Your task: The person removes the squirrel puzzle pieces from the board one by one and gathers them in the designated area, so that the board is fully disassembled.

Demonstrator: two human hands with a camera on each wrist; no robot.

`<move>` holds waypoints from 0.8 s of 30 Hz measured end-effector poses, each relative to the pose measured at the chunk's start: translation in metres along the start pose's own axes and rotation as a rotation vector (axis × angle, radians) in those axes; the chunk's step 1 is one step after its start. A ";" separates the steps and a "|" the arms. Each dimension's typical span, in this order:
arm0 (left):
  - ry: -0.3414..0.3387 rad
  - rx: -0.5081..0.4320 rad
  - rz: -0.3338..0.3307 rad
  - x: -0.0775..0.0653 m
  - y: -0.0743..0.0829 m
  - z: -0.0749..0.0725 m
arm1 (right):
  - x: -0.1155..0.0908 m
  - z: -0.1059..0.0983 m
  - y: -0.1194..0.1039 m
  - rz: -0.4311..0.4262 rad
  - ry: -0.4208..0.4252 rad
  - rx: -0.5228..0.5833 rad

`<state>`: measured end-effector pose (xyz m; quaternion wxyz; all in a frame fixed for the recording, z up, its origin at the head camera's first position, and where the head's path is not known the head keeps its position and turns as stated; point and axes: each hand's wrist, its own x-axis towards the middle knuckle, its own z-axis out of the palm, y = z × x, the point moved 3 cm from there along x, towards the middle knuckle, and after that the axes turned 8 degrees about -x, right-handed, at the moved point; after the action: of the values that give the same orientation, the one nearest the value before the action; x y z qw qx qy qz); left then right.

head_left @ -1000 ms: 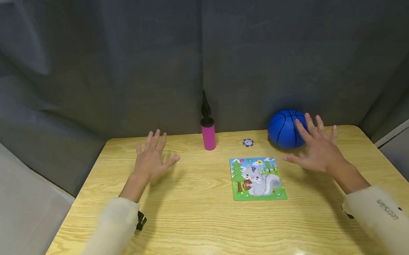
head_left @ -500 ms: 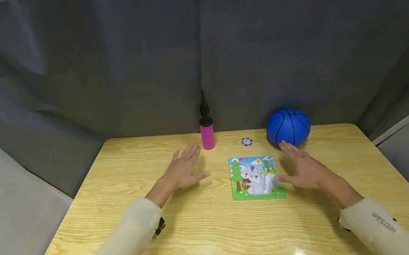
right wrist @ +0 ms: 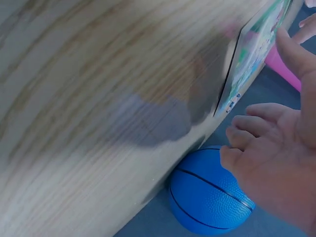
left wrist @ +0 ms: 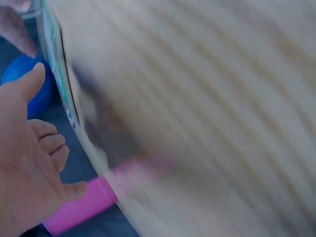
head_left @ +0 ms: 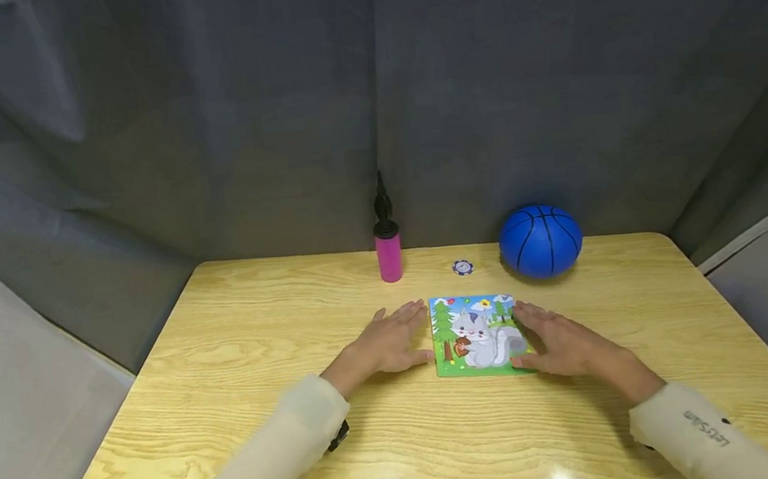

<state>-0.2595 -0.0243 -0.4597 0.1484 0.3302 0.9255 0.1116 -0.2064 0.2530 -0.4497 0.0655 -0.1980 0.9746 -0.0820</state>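
Observation:
A square picture board with a grey squirrel holding a nut lies flat on the table. My left hand is just off its left edge, fingers extended and thumb apart, holding nothing. On the other side my right hand has its fingertips and thumb overlapping the board's right edge in the head view. The left wrist view shows the left palm with fingers spread loosely near the board's edge. In the right wrist view the right palm faces the board's edge.
Behind the board stands an upright pink hand pump with a black nozzle. A small blue-and-white poker chip lies between it and a blue basketball at the back right. A dark curtain hangs behind the wooden table.
Both hands have come inward and nearer, from spread out at left and over the ball to either side of the squirrel board. The board, pump, chip and ball stay put.

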 end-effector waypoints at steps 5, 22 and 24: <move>-0.039 0.087 0.044 0.002 0.012 0.011 | 0.000 0.005 -0.001 -0.004 -0.052 0.021; -0.056 0.160 0.067 -0.019 0.005 0.015 | 0.001 0.015 -0.021 -0.055 -0.062 -0.043; -0.061 0.152 0.068 -0.025 0.002 0.013 | 0.001 0.015 -0.026 -0.062 -0.061 -0.059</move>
<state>-0.2354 -0.0369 -0.4662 0.1470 0.3748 0.9147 0.0357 -0.1953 0.2264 -0.4600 0.0867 -0.2323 0.9675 -0.0491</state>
